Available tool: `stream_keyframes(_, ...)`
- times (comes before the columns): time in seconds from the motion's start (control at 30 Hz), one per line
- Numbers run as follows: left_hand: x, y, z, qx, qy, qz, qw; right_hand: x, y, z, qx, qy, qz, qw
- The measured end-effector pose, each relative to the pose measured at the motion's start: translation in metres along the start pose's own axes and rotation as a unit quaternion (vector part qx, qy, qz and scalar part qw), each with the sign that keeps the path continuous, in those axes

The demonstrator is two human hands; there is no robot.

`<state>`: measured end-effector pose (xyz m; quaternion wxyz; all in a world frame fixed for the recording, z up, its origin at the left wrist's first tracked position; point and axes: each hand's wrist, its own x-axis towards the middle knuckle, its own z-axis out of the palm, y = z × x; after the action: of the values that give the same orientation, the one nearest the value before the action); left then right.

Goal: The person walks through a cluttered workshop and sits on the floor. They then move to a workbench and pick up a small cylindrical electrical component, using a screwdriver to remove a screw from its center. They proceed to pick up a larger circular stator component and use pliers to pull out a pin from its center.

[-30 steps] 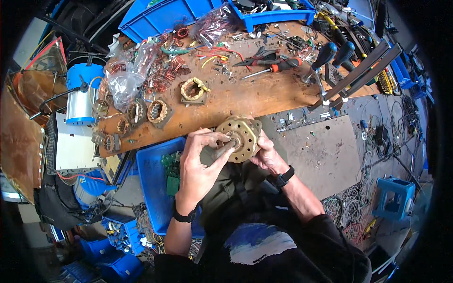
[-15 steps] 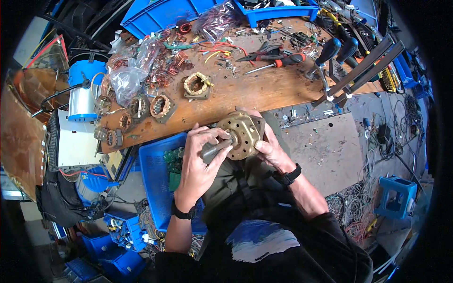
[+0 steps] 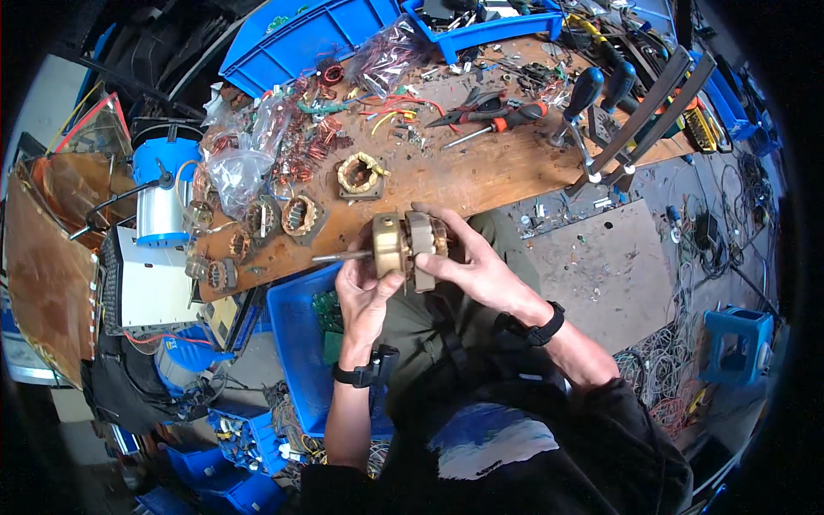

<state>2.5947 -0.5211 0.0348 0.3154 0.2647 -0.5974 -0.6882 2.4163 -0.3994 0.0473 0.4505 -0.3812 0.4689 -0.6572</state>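
An electric motor (image 3: 393, 249) with a brass-coloured end housing is held between my hands, just off the front edge of the bench. Its steel shaft (image 3: 342, 256) sticks out to the left. Behind the housing show a grey laminated core (image 3: 423, 245) and some copper winding. My left hand (image 3: 365, 296) is closed round the housing from below, thumb on its lower rim. With thumb and fingers, my right hand (image 3: 468, 262) grips the core end from the right. On the bench beyond lies a stator (image 3: 360, 174) with pale wrapped windings.
More stators (image 3: 300, 216) lie along the bench's (image 3: 481, 176) left front, by a plastic bag (image 3: 236, 176) and copper wire scraps. Pliers (image 3: 481, 112), a screwdriver (image 3: 489, 129) and clamps (image 3: 592, 129) with blue handles are to the right. A blue crate (image 3: 287, 343) stands below the bench edge.
The motor has turned so that its side now shows and its shaft points left. My left fingers have gone from the shaft to the housing. The view has shifted slightly.
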Motion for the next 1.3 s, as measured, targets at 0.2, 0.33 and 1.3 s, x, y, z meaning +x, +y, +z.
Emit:
stream_keyframes(0.2, -0.012, -0.003, 0.009, -0.117, 0.083, -0.021, 0.989, 0.004, -0.003, 0.009, -0.068, 0.029, -0.05, 0.996)
stream_keyframes(0.33, -0.011, -0.001, 0.012, -0.093, 0.075, -0.006, 0.993, 0.004, -0.002, 0.012, -0.109, 0.053, -0.082, 0.989)
stream_keyframes(1.3, -0.016, -0.012, 0.032, -0.358, 0.025, -0.108, 0.927, -0.01, -0.002, 0.009, -0.3, 0.071, -0.188, 0.933)
